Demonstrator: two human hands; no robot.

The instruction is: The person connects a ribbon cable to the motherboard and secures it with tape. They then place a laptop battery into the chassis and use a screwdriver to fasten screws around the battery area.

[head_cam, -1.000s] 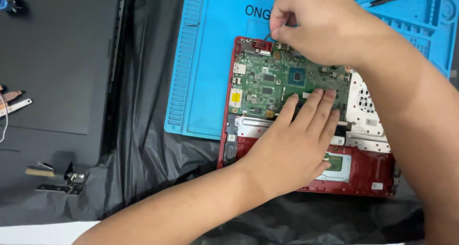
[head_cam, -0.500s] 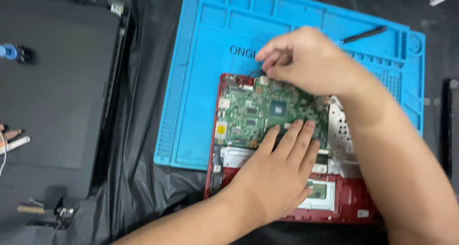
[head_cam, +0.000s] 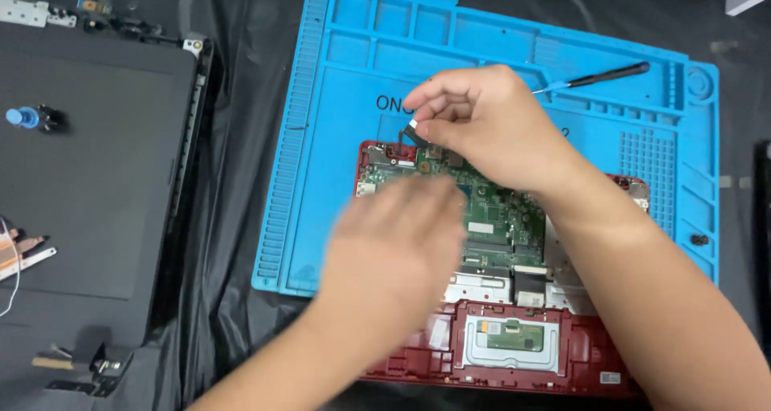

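The green circuit board (head_cam: 490, 214) sits inside a red laptop base (head_cam: 514, 363), which lies partly on a blue work mat (head_cam: 337, 138) and partly on the black sheeting (head_cam: 233, 74) covering the tabletop. Much of the board is hidden: the right hand (head_cam: 490, 126) covers its upper middle and the left hand (head_cam: 393, 254) covers its left half.

The right hand has thumb and forefinger pinched narrowly on a small flat cable end (head_cam: 412, 130) at the board's top edge; the cable's dark tail bends down toward the board, but where it joins cannot be made out.

The left hand is smeared by motion blur, so its fingers cannot be told apart, nor whether it is spread or closed, nor whether it presses on the board or hovers over it.

The laptop base's lower edge is near the frame's bottom, and its right corner is behind the right forearm.

A black-handled screwdriver (head_cam: 598, 77) lies in the mat's upper tray. A dark laptop lid (head_cam: 88, 186) lies well to the left, cut off by the frame.
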